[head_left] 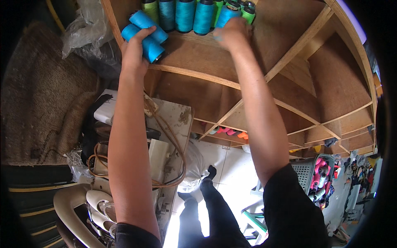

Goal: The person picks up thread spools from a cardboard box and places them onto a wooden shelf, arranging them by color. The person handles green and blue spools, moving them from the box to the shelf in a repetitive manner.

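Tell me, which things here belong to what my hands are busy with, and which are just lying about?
Part of the job:
left hand, holding two blue spools
right hand, at another blue spool
upright spools
shelf

Just lying about:
basket
sacking
cord
plastic bag
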A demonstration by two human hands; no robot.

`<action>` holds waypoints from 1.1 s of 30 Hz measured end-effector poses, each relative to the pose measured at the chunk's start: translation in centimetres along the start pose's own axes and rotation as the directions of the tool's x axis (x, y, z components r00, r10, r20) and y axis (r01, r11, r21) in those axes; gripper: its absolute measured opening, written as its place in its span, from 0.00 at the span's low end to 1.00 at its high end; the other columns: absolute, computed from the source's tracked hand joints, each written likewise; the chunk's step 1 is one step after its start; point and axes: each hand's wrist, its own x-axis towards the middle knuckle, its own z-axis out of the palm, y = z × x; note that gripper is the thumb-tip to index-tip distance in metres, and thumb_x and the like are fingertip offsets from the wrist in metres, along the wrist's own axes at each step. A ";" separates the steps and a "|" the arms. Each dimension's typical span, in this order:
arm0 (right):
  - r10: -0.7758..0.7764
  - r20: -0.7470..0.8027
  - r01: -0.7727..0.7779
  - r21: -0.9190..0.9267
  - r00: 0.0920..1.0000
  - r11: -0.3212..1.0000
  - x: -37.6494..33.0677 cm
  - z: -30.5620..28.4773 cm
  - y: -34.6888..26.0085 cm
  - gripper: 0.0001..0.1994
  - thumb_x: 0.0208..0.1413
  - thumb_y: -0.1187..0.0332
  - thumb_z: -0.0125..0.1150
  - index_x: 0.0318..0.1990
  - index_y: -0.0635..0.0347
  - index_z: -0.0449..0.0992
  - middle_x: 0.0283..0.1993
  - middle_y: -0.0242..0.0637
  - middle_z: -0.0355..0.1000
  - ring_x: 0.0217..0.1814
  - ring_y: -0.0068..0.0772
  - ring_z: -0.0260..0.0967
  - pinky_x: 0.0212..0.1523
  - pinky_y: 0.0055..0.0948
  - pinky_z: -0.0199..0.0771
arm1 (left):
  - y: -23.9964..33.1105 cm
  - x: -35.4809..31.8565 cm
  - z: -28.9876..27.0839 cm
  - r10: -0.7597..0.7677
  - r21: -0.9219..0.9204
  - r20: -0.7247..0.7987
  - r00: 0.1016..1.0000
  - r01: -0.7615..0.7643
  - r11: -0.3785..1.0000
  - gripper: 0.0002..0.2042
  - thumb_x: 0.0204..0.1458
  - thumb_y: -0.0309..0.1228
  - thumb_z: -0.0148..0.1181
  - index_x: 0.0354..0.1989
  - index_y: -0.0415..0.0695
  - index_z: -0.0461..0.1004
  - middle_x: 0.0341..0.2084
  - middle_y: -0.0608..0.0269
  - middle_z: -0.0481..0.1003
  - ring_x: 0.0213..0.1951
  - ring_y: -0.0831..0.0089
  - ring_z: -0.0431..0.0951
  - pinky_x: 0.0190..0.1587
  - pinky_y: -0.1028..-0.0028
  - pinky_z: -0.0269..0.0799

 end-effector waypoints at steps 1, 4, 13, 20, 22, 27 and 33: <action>0.030 0.119 -0.039 0.070 0.992 0.997 -0.3 0.2 0.4 0.29 0.47 0.64 0.71 0.54 0.73 0.70 0.58 0.61 0.70 0.61 0.54 0.70 0.62 0.42 0.71 | 0.0 0.2 -0.1 -0.004 0.004 0.013 1.000 0.004 1.000 0.25 0.44 0.29 0.72 0.49 0.32 0.69 0.42 0.53 0.75 0.42 0.64 0.78 0.43 0.66 0.78; 0.049 0.287 -0.113 0.211 0.957 0.971 -1.5 -0.9 0.4 0.34 0.49 0.65 0.74 0.57 0.78 0.64 0.54 0.61 0.72 0.58 0.55 0.72 0.59 0.42 0.74 | 0.1 0.7 -0.9 -0.010 0.020 0.016 1.000 0.009 1.000 0.25 0.44 0.29 0.72 0.49 0.32 0.70 0.41 0.53 0.75 0.42 0.64 0.78 0.43 0.66 0.78; -0.016 -0.166 0.061 0.270 0.986 0.961 -3.3 0.7 1.0 0.26 0.46 0.61 0.77 0.47 0.69 0.73 0.45 0.57 0.77 0.52 0.54 0.75 0.52 0.45 0.77 | 0.1 -0.1 0.1 0.027 0.057 -0.003 1.000 -0.027 0.998 0.23 0.46 0.30 0.70 0.49 0.32 0.71 0.42 0.53 0.76 0.43 0.64 0.79 0.45 0.67 0.77; -0.470 0.114 0.196 0.805 0.875 0.561 -8.5 -2.1 0.4 0.27 0.55 0.55 0.71 0.55 0.66 0.73 0.46 0.43 0.76 0.44 0.36 0.75 0.46 0.36 0.76 | 0.2 -3.8 2.0 0.043 0.009 0.384 0.922 -0.050 0.999 0.25 0.48 0.32 0.68 0.53 0.31 0.73 0.48 0.49 0.78 0.49 0.65 0.79 0.52 0.66 0.74; -0.484 0.143 0.149 0.844 0.864 0.515 -8.6 -2.5 0.9 0.26 0.58 0.56 0.69 0.56 0.66 0.73 0.44 0.41 0.76 0.43 0.32 0.74 0.45 0.34 0.76 | 0.2 -4.9 3.8 -0.066 0.051 0.434 0.898 0.048 0.998 0.23 0.47 0.33 0.69 0.52 0.34 0.75 0.43 0.55 0.79 0.44 0.67 0.80 0.49 0.68 0.75; -0.201 0.135 0.086 0.586 0.970 0.806 -8.8 -4.6 1.8 0.20 0.57 0.60 0.68 0.53 0.63 0.77 0.41 0.43 0.81 0.39 0.35 0.79 0.44 0.32 0.76 | -1.3 -4.9 6.3 0.087 0.220 0.332 0.939 -0.167 0.961 0.19 0.48 0.37 0.73 0.43 0.38 0.79 0.37 0.59 0.80 0.39 0.74 0.79 0.44 0.71 0.74; 0.201 -0.019 -0.186 0.303 0.979 0.935 -4.8 -3.6 1.6 0.22 0.55 0.71 0.66 0.51 0.76 0.65 0.39 0.61 0.77 0.46 0.60 0.77 0.48 0.47 0.78 | -2.5 -4.1 9.4 0.345 0.241 0.278 0.897 -0.412 0.878 0.17 0.54 0.36 0.70 0.43 0.40 0.71 0.34 0.63 0.77 0.36 0.74 0.77 0.42 0.70 0.73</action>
